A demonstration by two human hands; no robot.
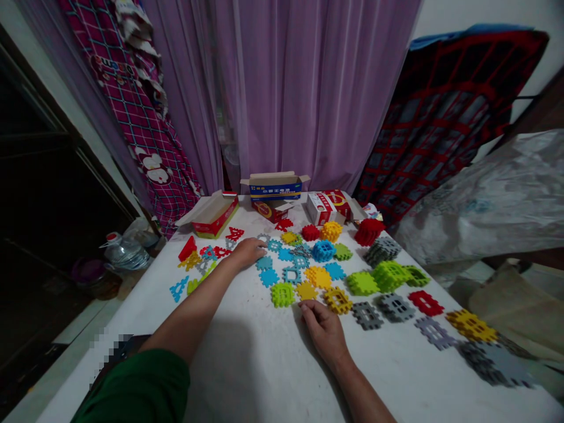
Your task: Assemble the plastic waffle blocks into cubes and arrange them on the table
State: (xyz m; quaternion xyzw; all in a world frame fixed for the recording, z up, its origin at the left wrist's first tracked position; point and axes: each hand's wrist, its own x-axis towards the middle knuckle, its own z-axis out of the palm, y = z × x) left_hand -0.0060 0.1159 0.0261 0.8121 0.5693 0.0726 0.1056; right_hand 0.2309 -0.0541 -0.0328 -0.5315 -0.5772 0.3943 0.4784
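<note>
My left hand (249, 252) reaches across the white table (211, 364), fingers stretched toward the teal and grey toothed plastic building pieces. Its fingertips are beside a grey piece (263, 238) and a teal one (264, 262); I cannot tell whether they touch. My right hand (325, 329) rests on the tabletop, fingers loosely bent, with nothing seen in it. Just beyond it lie a flat yellow piece (306, 291), a yellow window piece (338, 300) and a lime-green window piece (282, 295). A blue stack (324, 251) stands farther back.
Right of my hands are lime-green stacks (390, 276), grey pieces (367, 316) and a yellow stack (471, 325). Triangular pieces (179, 288) lie at the left. Opened boxes, including a blue one (275, 189), stand along the back before a purple curtain (304, 88).
</note>
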